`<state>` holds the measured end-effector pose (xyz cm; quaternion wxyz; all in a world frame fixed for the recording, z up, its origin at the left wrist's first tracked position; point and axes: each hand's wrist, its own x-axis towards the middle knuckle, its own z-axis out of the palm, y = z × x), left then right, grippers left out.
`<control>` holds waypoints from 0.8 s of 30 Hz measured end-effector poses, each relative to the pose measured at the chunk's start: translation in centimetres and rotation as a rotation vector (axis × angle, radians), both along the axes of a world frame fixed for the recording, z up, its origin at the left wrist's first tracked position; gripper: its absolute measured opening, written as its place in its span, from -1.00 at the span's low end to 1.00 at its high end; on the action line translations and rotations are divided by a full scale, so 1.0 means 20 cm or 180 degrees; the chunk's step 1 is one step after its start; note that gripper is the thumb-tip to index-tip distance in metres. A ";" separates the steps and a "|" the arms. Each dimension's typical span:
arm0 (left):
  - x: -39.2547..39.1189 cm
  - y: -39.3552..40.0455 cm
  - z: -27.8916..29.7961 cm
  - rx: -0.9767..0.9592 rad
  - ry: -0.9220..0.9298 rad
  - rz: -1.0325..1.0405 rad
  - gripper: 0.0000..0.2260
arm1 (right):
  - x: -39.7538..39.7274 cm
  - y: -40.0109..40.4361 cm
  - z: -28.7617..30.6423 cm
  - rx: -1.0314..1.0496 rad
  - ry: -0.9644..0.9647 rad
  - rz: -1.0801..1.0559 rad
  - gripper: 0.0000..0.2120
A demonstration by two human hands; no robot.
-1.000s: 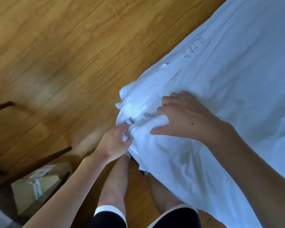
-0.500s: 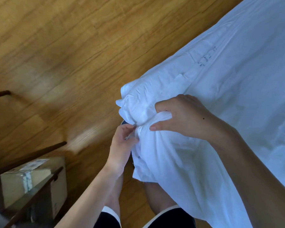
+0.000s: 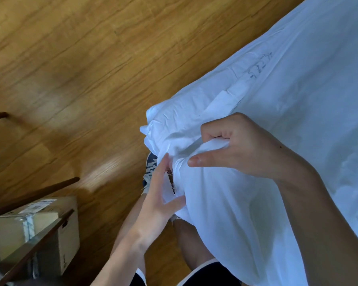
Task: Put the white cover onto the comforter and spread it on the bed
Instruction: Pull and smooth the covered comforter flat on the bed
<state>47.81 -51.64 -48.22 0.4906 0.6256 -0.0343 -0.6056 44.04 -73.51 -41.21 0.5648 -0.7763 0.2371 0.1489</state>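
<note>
The white cover [image 3: 287, 124] fills the right side of the view, with a bunched corner [image 3: 174, 129] hanging over the floor. A small label with handwriting [image 3: 258, 66] shows on its upper edge. My right hand [image 3: 242, 147] grips a fold of the cover at that corner, fingers curled in and thumb pointing left. My left hand [image 3: 159, 195] sits just below and left, pinching the cover's edge between thumb and fingers. The comforter is not visible apart from the cover.
Wooden floor [image 3: 81, 69] covers the left and top. A cardboard box [image 3: 39, 223] sits at the lower left under dark wooden furniture legs [image 3: 35, 193]. My legs and a blue shoe [image 3: 151, 170] are directly below the corner.
My right hand has curled tighter into the fold and lifted the corner. My left hand has slid along the cover's edge, its fingers now more extended. The view has shifted slightly.
</note>
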 end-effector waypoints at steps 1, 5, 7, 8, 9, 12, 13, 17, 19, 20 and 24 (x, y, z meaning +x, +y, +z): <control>0.04 -0.03 -0.01 0.0005 0.0010 -0.0177 -0.27 | 0.00 -0.01 0.00 0.0066 -0.0034 0.0000 -0.49; 0.09 -0.12 0.02 -0.0524 0.1035 -0.0353 -0.54 | 0.00 0.01 -0.03 -0.0038 -0.0117 -0.0131 -0.45; 0.10 -0.12 0.05 -0.0627 0.1375 -0.0180 -0.53 | 0.03 0.06 -0.11 -0.0655 -0.0389 -0.0311 -0.49; 0.13 -0.11 0.04 -0.0575 0.1361 -0.0043 -0.54 | 0.04 0.10 -0.19 -0.1127 -0.0610 -0.0432 -0.53; 0.16 -0.10 0.00 -0.0455 0.1315 0.0161 -0.57 | 0.06 0.14 -0.27 -0.1633 -0.0828 -0.0563 -0.58; 0.26 -0.04 -0.14 0.0123 0.1190 0.0492 -0.57 | 0.08 0.27 -0.49 -0.2494 -0.1077 -0.0587 -0.77; 0.29 -0.03 -0.20 0.0315 0.1187 0.0474 -0.53 | 0.08 0.31 -0.53 -0.2601 -0.1016 -0.0506 -0.85; 0.34 -0.13 -0.28 0.0960 0.0819 0.0322 -0.50 | -0.03 0.35 -0.52 -0.2923 -0.0832 -0.1087 -0.71; 0.33 -0.20 -0.25 0.1292 -0.0190 0.0423 -0.60 | -0.13 0.35 -0.54 -0.3023 -0.0310 -0.1624 -0.63; 0.32 -0.21 -0.23 0.1371 -0.0880 0.0548 -0.63 | -0.17 0.36 -0.56 -0.2999 0.0030 -0.1727 -0.58; 0.25 -0.29 -0.04 0.0687 -0.3074 0.0426 -0.64 | -0.16 0.51 -0.69 -0.2880 0.0317 -0.0682 -0.51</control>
